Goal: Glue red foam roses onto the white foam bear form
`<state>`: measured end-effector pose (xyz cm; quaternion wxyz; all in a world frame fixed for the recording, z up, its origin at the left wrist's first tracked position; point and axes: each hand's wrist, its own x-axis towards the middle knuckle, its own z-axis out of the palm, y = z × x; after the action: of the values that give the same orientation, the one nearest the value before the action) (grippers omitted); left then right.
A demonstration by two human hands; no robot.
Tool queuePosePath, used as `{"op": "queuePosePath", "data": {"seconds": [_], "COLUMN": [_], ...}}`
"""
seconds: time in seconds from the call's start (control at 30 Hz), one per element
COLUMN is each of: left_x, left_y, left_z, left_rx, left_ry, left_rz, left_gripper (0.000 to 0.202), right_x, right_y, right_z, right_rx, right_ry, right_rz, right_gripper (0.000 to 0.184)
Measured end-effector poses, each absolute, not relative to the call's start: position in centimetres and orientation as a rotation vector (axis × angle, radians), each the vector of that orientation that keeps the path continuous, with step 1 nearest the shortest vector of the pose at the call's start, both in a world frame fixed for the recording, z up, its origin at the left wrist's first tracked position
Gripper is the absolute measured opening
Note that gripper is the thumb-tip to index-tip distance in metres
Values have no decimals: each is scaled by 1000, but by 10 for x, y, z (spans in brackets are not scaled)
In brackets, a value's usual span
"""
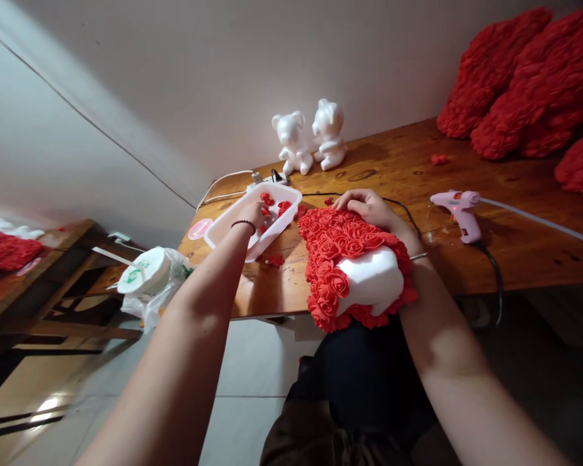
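Note:
My left hand reaches into a white plastic tray that holds several red foam roses. Its fingers look curled together among the roses; whether one is pinched there is hidden. My right hand is closed over the far right side of a white foam figure, steadying it at the table's front edge above my lap. Red roses cover much of the figure, while a patch facing me stays bare white. A pink hot glue gun lies to the right of my right hand.
Two white foam bears sit by the wall, near a power strip. Large rose-covered shapes stand at the right of the wooden table. A lidded white tub in a plastic bag stands left. The glue gun's black cord hangs over the edge.

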<state>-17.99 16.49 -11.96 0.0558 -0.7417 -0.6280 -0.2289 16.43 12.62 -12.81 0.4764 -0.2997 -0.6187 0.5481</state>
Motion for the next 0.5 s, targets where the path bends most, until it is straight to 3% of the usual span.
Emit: {"op": "queuePosePath", "data": {"seconds": [0.17,0.37,0.5], "left_x": [-142,-39,-10], "left_y": [140,-9,-68], "left_z": [-84,-35,-26], "left_rx": [-2126,-2279,-2433], "left_ry": [-2161,-1809,-1778], "left_rz": [-786,-1376,-1310], "left_gripper": [14,14,6], "right_x": [161,163,163], "right_y": [127,122,114], "right_z": [-126,-125,-121], "right_rx": [-719,-712,-703], "right_ry": [-1484,-1526,-1564], "right_rz": [1352,1360,1362], "right_gripper": [17,13,20]}}
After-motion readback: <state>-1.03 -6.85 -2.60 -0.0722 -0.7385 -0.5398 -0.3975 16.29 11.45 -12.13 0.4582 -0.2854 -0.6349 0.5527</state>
